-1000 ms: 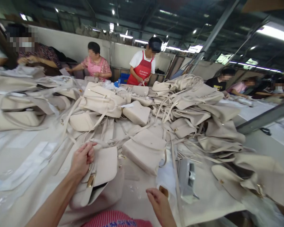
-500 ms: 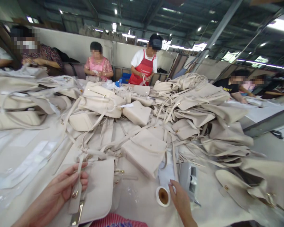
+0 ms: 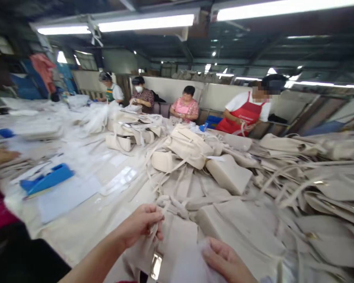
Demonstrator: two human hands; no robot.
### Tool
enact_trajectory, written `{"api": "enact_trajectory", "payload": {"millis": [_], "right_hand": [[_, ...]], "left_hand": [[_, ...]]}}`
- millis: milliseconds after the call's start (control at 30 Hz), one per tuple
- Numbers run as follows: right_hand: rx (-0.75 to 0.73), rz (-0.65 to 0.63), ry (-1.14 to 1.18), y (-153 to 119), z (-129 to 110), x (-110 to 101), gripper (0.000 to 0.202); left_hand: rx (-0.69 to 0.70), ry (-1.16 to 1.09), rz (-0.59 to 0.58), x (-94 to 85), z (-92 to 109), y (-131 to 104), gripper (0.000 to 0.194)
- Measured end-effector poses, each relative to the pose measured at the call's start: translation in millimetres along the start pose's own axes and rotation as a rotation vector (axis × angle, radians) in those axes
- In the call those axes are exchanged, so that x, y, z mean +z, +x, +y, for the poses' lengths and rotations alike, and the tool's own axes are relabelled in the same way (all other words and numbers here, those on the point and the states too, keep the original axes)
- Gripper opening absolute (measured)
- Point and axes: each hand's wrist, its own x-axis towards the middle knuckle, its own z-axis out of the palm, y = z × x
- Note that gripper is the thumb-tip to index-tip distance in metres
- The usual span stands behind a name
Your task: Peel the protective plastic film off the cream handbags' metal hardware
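"Where is the handbag?"

"On the worktable (image 3: 85, 230), right in front of the worker: a beige handbag (image 3: 179, 232), its gold clasp (image 3: 156, 266) catching the light, just beside a larger beige bag (image 3: 242, 232)."

"And the fingers?"

"From here, the left hand (image 3: 146, 224) has its fingers closed on a strap. The right hand (image 3: 225, 257) pinches a blurred white sheet (image 3: 191, 261) over the handbag's flap."

"Across the table?"

"A co-worker in a red apron (image 3: 247, 114), head bowed."
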Motion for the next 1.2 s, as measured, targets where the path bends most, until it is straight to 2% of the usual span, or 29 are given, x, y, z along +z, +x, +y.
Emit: {"api": "enact_trajectory", "payload": {"millis": [67, 133, 233, 300, 367, 533, 633, 733, 800, 867, 967, 1033, 1100, 1200], "right_hand": [[0.026, -0.056, -0.17, 28, 2, 27, 0.033], [-0.023, -0.006, -0.386, 53, 5, 48, 0.025], [-0.144, 0.095, -0.615, 76, 5, 67, 0.021], [-0.17, 0.099, -0.636, 81, 1, 75, 0.02], [-0.143, 0.07, -0.55, 80, -2, 79, 0.021], [0.007, -0.021, -0.129, 75, -2, 81, 0.026], [0.019, -0.006, 0.012, 76, 2, 85, 0.03], [0.015, 0.042, 0.071, 77, 2, 89, 0.032], [0.023, 0.026, 0.078, 79, 0, 89, 0.03], [0.042, -0.026, 0.066, 80, -3, 88, 0.026], [0.059, -0.058, 0.064, 82, -8, 84, 0.023], [0.053, -0.042, 0.087, 83, -11, 83, 0.024], [0.048, -0.024, 0.107, 84, -14, 84, 0.025], [0.055, -0.025, 0.119, 86, -16, 86, 0.026]], "left_hand": [[0.031, 0.095, -0.029, -6.1, 10, 2, 0.027], [0.035, 0.158, -0.047, -11.5, 19, 2, 0.023], [0.042, 0.213, -0.081, -16.4, 27, -4, 0.017], [0.049, 0.2, -0.099, -18.1, 25, -10, 0.016], [0.047, 0.162, -0.092, -19.2, 17, -15, 0.02], [0.073, 0.056, -0.028, -19.9, -15, -23, 0.022], [0.076, -0.006, 0.012, -18.6, -31, -20, 0.024], [0.067, -0.001, 0.027, -17.0, -36, -19, 0.026], [0.062, 0.095, 0.048, -17.0, -34, -22, 0.023], [0.127, 0.328, 0.139, -18.8, -28, -28, 0.016], [0.365, 0.704, 0.415, -26.2, -19, -35, 0.019], [0.462, 0.733, 0.516, -33.6, -15, -35, 0.027], [0.459, 0.61, 0.45, -40.4, -13, -31, 0.03], [0.331, 0.411, 0.263, -43.9, -11, -23, 0.032]]}}
